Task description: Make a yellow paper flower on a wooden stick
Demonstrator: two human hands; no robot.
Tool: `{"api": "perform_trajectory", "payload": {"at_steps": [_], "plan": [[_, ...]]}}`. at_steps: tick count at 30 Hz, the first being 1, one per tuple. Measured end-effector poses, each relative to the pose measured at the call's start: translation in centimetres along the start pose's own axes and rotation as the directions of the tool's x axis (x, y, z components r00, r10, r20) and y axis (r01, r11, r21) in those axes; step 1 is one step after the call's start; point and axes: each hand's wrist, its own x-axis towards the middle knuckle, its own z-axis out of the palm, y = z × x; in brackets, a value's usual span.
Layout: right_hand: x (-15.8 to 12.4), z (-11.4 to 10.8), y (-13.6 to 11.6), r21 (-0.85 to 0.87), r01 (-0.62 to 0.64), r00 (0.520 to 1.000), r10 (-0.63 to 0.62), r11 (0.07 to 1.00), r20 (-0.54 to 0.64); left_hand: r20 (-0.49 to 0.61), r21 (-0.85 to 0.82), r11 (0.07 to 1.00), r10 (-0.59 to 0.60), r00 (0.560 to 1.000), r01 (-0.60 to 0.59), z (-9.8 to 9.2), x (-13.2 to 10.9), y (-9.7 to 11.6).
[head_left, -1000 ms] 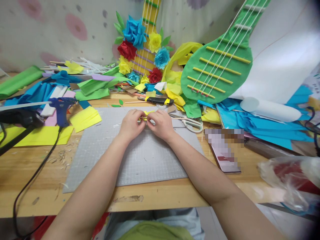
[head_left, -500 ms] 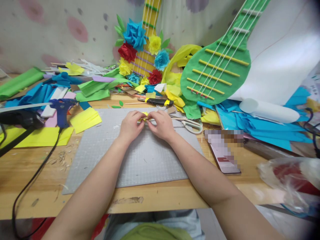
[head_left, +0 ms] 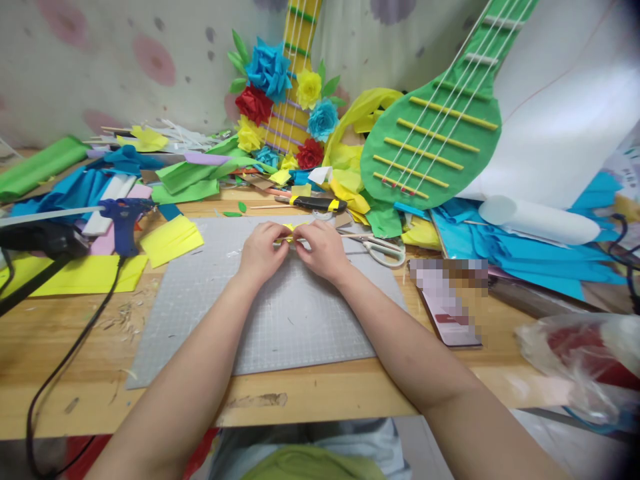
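Observation:
My left hand (head_left: 262, 253) and my right hand (head_left: 324, 251) meet over the far part of a grey cutting mat (head_left: 200, 320). Between their pinched fingertips is a small piece of yellow paper (head_left: 290, 228), mostly covered by the fingers. Both hands are closed on it, thumbs toward me. Just right of my right hand lie white-handled scissors (head_left: 386, 252), open blades partly hidden. Beyond the hands rests a black and yellow utility knife (head_left: 323, 203).
At left stands a blue glue gun (head_left: 123, 227) with a trailing cord, near yellow paper sheets (head_left: 173, 241). A phone (head_left: 445, 307) lies right of the mat. Behind are a green paper-covered stringed instrument (head_left: 435, 147), a yellow one (head_left: 301, 63) with paper flowers, and heaped coloured paper.
Both hands stay in almost the same place, still pinching the yellow paper. Slightly more yellow shows between the fingertips. Nothing else has visibly moved.

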Motion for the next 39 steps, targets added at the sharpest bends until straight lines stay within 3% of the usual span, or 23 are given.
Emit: {"api": "perform_trajectory", "payload": {"at_steps": [13, 25, 31, 36, 39], "plan": [[0.0, -0.2, -0.1, -0.053, 0.030, 1.000, -0.031, 0.998, -0.008, 0.022, 0.137, 0.990, 0.041, 0.999, -0.044, -0.3, -0.3, 0.2], [0.1, -0.4, 0.0, -0.024, 0.030, 0.997, -0.028, 0.999, 0.066, 0.033, 0.209, 0.978, -0.026, 0.999, 0.018, -0.3, -1.1, 0.1], [0.1, -0.7, -0.9, -0.023, -0.083, 0.984, 0.086, 0.996, 0.155, -0.001, 0.229, 0.973, 0.015, 1.000, -0.015, -0.1, -1.2, 0.1], [0.0, -0.7, -1.1, -0.015, -0.111, 0.976, 0.112, 0.994, 0.188, -0.071, 0.272, 0.955, 0.142, 0.987, -0.118, 0.0, -1.2, 0.4], [0.0, -0.5, -0.9, 0.008, -0.112, 0.978, 0.108, 0.994, 0.180, -0.079, 0.310, 0.942, 0.157, 0.984, -0.126, -0.1, -1.3, 0.4]]}}
